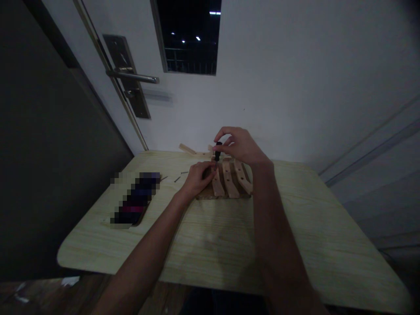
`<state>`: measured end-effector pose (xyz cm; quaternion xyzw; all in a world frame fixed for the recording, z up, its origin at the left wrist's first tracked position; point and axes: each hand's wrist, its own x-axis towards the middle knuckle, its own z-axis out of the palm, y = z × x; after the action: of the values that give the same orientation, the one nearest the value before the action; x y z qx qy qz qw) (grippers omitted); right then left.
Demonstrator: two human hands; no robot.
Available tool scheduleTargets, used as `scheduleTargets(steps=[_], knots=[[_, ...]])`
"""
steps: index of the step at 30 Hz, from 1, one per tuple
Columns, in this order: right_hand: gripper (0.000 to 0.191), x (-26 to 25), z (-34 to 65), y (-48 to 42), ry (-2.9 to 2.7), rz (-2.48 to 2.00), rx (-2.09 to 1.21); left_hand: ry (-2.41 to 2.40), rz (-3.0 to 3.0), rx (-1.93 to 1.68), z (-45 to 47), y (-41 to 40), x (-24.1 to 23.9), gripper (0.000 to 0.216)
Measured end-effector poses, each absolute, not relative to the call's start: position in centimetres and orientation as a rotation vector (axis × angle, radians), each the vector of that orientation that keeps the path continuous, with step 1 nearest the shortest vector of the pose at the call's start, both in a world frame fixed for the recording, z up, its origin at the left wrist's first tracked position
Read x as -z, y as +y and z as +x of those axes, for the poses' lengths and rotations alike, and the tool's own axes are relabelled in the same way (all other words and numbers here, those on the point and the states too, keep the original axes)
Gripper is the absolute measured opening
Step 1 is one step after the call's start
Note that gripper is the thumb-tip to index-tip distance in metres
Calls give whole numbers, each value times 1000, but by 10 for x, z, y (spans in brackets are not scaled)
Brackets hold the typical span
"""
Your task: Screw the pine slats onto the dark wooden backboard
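Observation:
A small wooden slatted piece [229, 183] made of several curved strips lies on the light wood table [295, 245]. My right hand [241, 146] grips the black handle of a small screwdriver [217, 151], held upright with its tip down at the left end of the slats. My left hand [197, 177] rests on the table at the left edge of the wooden piece, fingers pinched around the tip area; what it pinches is too small to tell.
Three small screws [177, 178] lie on the table left of my left hand. A blurred dark flat object [136, 199] lies further left. Loose wooden strips [187, 149] sit at the far table edge. A white door with a metal handle [133, 77] stands behind.

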<state>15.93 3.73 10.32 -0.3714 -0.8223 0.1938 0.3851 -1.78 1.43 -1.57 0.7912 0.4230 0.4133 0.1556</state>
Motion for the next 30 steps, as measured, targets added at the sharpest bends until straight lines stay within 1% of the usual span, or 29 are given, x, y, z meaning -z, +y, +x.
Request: scheduleTargets(steps=[2,6,8,11,15,19,22,24,26,29,30], knots=[[12,-103,161,38,-2147,-900,-515,1201,2258,-1194,-18,14,16,27],[23,-101,161,38,-2155,-885,-499,1225,2255,-1191,-18,15,16,27],[20,-102,160,38,-2141,-910,-479,1236,2257,-1187,-18,15,16,28],[10,-104,157,37,-2123,-955,-433,1234,2250,-1199,-17,14,16,28],[14,-107,155,35,-2069,-1018,-373,1219,2247,-1202,-16,14,15,28],[12,-106,157,33,-2073,-1041,-519,1208,2254,-1211,-16,14,14,27],[17,-104,159,34,-2058,-1032,-655,1211,2268,-1200,-17,15,15,27],[19,-103,159,34,-2037,-1029,-681,1207,2275,-1196,-17,16,16,27],[17,-104,158,34,-2034,-1047,-654,1202,2274,-1200,-17,17,18,27],[6,-108,155,33,-2046,-1082,-534,1208,2264,-1202,-17,17,18,26],[8,-109,154,32,-2048,-1088,-494,1208,2262,-1200,-17,17,18,26]])
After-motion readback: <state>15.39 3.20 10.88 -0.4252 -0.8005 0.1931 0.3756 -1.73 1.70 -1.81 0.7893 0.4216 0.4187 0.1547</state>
